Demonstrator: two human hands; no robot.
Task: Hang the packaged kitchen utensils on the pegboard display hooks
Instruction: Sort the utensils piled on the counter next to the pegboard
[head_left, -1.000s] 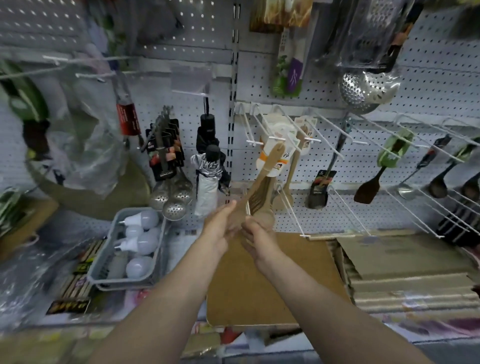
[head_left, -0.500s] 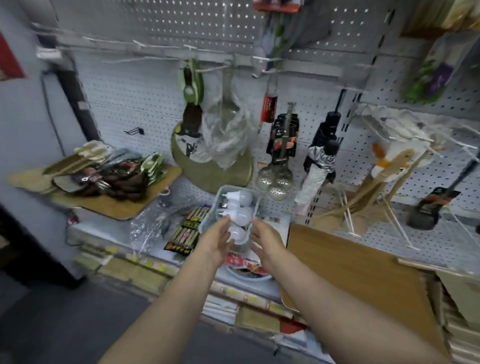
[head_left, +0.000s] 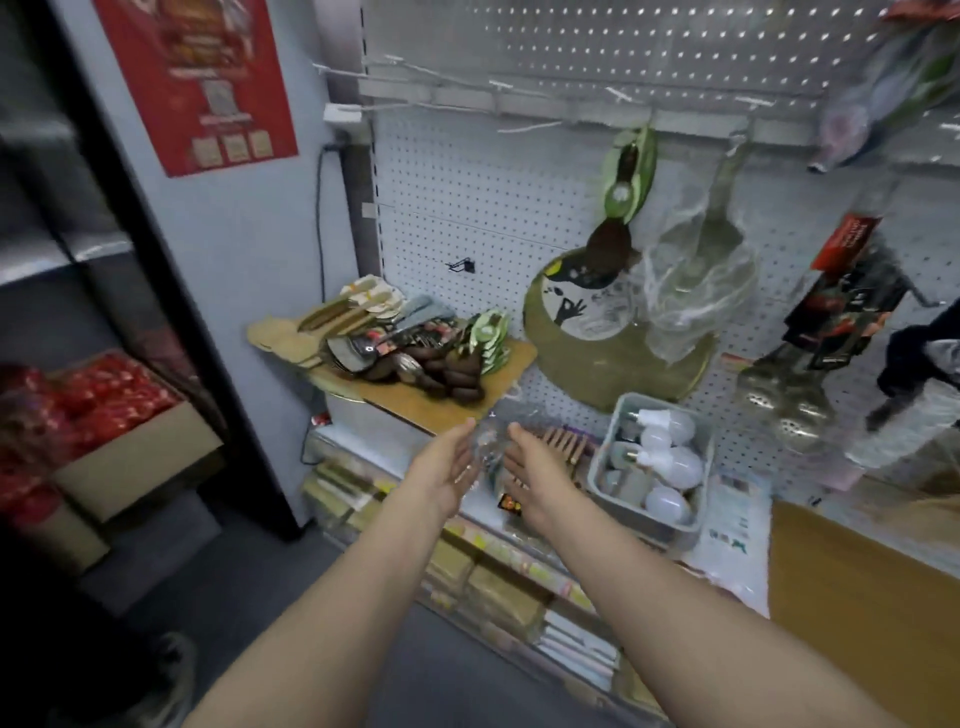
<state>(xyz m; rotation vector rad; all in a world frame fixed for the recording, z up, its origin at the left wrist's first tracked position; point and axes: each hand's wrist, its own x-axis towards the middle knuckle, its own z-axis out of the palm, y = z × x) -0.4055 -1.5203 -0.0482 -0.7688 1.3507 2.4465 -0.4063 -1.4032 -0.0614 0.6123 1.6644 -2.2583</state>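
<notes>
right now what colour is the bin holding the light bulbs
Grey bin, white light bulbs; head view.

Your two forearms are bare from the frame's lower edge to the wrists, with no sleeve showing on either. Your left hand (head_left: 448, 464) and right hand (head_left: 531, 469) wear no gloves, and you wear no watch or bracelet.

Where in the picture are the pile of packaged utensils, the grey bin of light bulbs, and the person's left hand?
pile of packaged utensils (head_left: 410, 353): head view, on the dark spoon heads mid-pile.
grey bin (head_left: 605, 452): head view, on its left wall.
left hand (head_left: 447, 465): head view, on the open palm.
</notes>
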